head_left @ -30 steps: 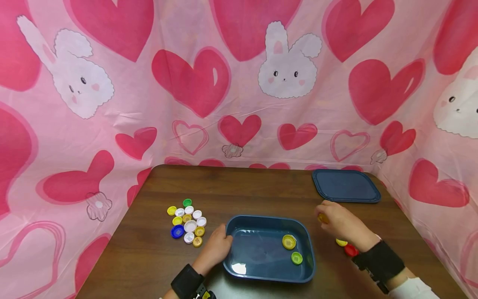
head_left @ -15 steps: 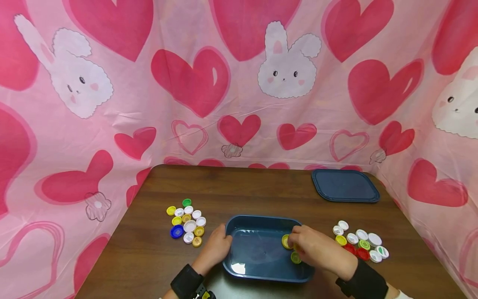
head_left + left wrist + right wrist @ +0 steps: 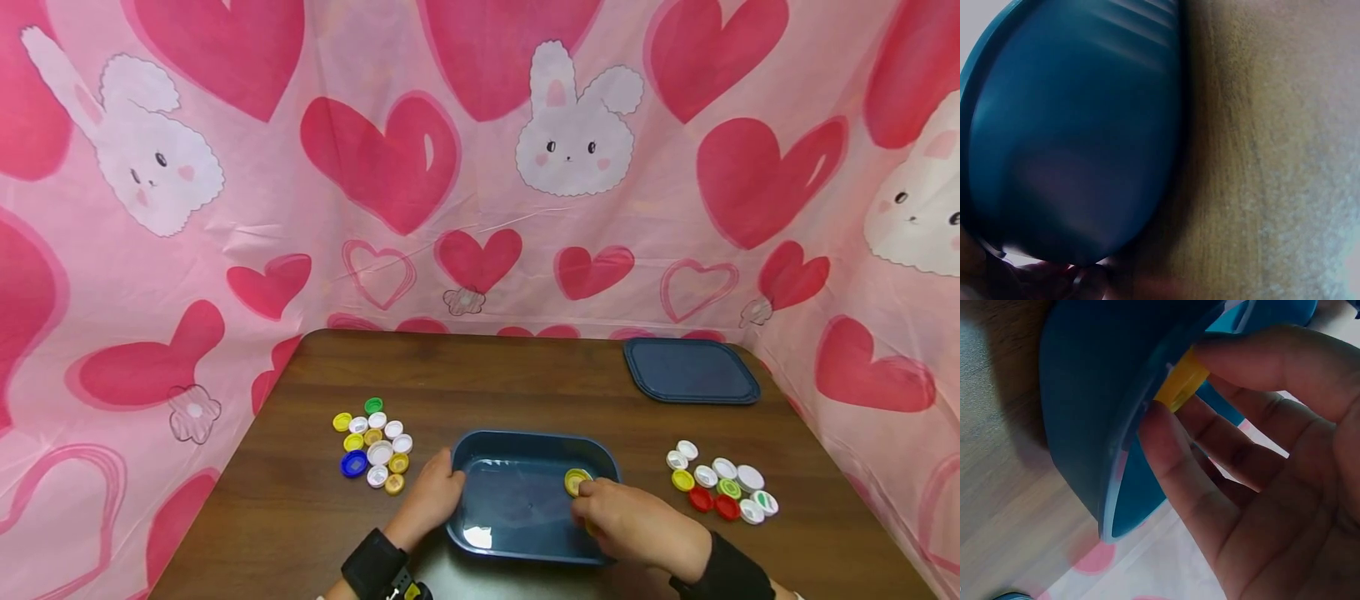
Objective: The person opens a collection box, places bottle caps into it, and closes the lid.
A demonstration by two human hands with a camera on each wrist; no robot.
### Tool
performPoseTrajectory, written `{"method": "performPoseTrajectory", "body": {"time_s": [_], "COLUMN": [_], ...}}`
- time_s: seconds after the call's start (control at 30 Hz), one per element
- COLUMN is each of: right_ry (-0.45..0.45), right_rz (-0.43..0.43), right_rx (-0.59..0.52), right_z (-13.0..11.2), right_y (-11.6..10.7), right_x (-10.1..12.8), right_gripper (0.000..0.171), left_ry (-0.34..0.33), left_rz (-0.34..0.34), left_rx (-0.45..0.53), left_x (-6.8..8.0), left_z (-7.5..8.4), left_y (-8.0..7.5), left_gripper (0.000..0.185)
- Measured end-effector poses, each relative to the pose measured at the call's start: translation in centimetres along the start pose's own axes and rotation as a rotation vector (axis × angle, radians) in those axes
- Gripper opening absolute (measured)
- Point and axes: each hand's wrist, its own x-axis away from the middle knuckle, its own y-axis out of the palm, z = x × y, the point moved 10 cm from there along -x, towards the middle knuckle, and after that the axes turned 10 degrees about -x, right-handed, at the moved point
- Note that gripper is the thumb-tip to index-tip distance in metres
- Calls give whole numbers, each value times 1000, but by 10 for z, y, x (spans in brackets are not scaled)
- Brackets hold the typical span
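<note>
A dark blue plastic box (image 3: 517,432) stands on the wooden table. My left hand (image 3: 431,493) grips its left rim, thumb over the edge; the left wrist view shows mainly the box's outer wall (image 3: 1085,112). At the box's right side, my right hand (image 3: 641,523) reaches over the rim. Between thumb and fingertip it pinches a yellow bottle cap (image 3: 1184,381), plain in the right wrist view and mostly covered from the head camera. Another yellow bottle cap (image 3: 576,482) lies inside the box near my fingertips. A green cap seen earlier in the box is now behind my right hand.
Left of the box is a cluster of white, yellow, blue and green bottle caps (image 3: 380,452). A second group of white, red, yellow and green caps (image 3: 727,507) lies to the right. The dark blue lid (image 3: 692,372) rests at the back right, by the heart-printed cloth (image 3: 570,233).
My right hand has carried the yellow bottle cap leftward from the right-hand group to the box and lowered over its right rim. My left hand keeps its hold.
</note>
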Motion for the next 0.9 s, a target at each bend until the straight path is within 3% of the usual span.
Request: {"method": "performPoseTrajectory", "body": {"time_s": [0.4, 0.67, 0.8, 0.9], "right_ry": [51, 159, 149, 105], "right_rz": [-48, -90, -59, 38], "right_rx": [-30, -56, -89, -78], "right_z": [7, 14, 13, 12], "right_y": [4, 0, -9, -25], "right_x": [2, 4, 6, 10], "right_gripper": [19, 27, 29, 30], "left_ry": [-23, -5, -2, -1], "left_rz": [-6, 0, 4, 6], "left_rx": [4, 2, -2, -2], "left_x": [0, 0, 1, 1], "left_z": [0, 0, 0, 1], "left_y": [0, 1, 0, 0], "left_gripper": [42, 42, 41, 41]}}
